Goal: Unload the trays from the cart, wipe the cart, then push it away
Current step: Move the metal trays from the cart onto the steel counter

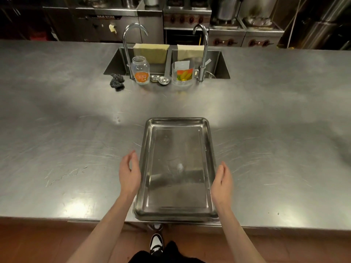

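An empty steel tray (176, 168) lies lengthwise on the steel counter (66, 149), its near end at the counter's front edge. There may be a second tray stacked under it; I cannot tell. My left hand (129, 173) hovers beside the tray's left rim with fingers relaxed, holding nothing. My right hand (222, 180) is at the right rim, fingers straight, close to or touching it. The cart is not in view.
A double sink (218, 61) with two taps sits at the counter's far side, yellow cloths (151, 52) draped over its back edge. A glass jar (141, 70), a plastic container (183, 74), two drain plugs and a steel scourer (117, 82) stand near it. Stoves line the back.
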